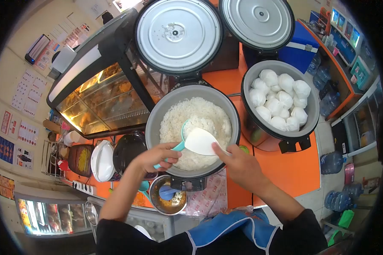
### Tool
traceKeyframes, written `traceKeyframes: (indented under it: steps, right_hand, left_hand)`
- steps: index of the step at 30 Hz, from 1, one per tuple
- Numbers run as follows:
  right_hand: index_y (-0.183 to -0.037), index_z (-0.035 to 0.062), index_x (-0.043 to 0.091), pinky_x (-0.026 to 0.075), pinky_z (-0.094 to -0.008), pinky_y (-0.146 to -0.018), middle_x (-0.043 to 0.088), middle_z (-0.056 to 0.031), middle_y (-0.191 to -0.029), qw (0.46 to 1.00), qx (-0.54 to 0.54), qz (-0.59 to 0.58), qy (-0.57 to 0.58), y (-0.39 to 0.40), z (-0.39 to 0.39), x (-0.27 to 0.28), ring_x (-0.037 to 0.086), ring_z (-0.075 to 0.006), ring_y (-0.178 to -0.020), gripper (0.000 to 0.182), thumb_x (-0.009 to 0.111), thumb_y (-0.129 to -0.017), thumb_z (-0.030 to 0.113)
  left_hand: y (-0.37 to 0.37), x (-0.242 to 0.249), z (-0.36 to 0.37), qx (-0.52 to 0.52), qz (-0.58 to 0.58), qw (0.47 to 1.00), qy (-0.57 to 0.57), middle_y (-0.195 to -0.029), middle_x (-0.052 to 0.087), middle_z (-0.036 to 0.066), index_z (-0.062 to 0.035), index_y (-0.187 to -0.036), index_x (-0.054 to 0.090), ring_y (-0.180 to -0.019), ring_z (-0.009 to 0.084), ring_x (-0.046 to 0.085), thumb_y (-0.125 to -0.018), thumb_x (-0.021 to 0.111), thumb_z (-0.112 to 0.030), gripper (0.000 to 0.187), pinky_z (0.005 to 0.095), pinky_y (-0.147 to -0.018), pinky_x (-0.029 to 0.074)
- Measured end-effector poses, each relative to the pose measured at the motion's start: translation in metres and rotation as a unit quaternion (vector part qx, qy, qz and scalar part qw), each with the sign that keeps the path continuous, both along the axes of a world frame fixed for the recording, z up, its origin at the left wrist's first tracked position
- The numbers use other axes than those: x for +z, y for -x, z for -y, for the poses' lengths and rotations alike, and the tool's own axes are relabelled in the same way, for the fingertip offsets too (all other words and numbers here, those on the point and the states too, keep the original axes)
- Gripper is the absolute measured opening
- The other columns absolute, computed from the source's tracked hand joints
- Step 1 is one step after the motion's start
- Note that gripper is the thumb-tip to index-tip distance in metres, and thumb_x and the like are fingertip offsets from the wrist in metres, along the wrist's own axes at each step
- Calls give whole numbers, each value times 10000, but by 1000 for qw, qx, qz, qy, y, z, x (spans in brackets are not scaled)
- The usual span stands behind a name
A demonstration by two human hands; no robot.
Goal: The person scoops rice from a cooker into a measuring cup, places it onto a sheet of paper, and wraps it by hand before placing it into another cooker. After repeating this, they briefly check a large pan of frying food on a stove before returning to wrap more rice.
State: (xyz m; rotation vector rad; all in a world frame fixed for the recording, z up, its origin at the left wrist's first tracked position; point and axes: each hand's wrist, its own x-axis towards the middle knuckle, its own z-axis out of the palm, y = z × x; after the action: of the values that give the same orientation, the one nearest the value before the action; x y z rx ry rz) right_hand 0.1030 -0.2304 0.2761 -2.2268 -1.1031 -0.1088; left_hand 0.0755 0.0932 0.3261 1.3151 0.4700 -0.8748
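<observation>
My left hand is wrapped round the teal handle of a scoop over the rice cooker. Rice fills the scoop, and more rice lies in the cooker's grey pot below. My right hand grips a white paddle, whose flat blade lies against the scoop's near side and hides part of it. To the right, a second open cooker holds several white wrapped bundles.
Both cooker lids stand raised behind. A lit glass food warmer is at the left. Beside the pot are a black pan, a white container and a metal bowl holding a blue utensil. The counter is orange.
</observation>
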Motion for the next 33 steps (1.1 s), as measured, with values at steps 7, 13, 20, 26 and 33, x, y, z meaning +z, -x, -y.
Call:
traceKeyframes:
  steps: [7, 13, 20, 26, 33]
  right_hand:
    - [-1497, 102, 511, 534, -462, -726, 571, -147, -987, 995, -19, -16, 97, -34, -71, 19, 656, -348, -900, 643, 575, -867, -14]
    - [-1488, 62, 495, 547, -489, -764, 611, -186, -1048, 998, -20, -9, 60, -77, -84, -2, 671, -385, -900, 578, 519, -913, 13]
    - [-1515, 67, 474, 542, -491, -786, 564, -190, -1027, 997, -10, -37, 71, -30, -92, 8, 666, -385, -920, 624, 526, -896, 4]
    - [-1518, 62, 474, 534, -491, -813, 570, -192, -1034, 998, -18, -45, 34, -66, -86, -6, 656, -395, -941, 600, 527, -922, 26]
    - [-1482, 50, 523, 518, -516, -832, 613, -230, -1087, 995, -61, -76, -18, 1, -95, 1, 649, -423, -944, 502, 505, -980, 61]
  left_hand:
    - [46, -24, 28, 164, 100, 980, -45, -722, 455, -61, -110, -1391, 493, -485, 16, 388, -992, 617, -142, 419, 198, -377, 287]
    - [64, -25, 27, 231, 106, 967, 13, -721, 471, -58, -109, -1431, 486, -465, 7, 384, -1007, 610, -140, 443, 187, -363, 309]
    - [67, -24, 30, 261, 144, 954, 22, -717, 469, -49, -116, -1317, 512, -467, 19, 390, -998, 613, -140, 335, 202, -375, 326]
    - [73, -22, 30, 269, 137, 952, 37, -719, 469, -51, -124, -1261, 523, -469, 17, 394, -1004, 604, -148, 271, 203, -379, 346]
    - [78, -24, 37, 294, 159, 940, 70, -723, 463, -52, -106, -1334, 509, -469, 18, 386, -1007, 600, -151, 342, 201, -380, 332]
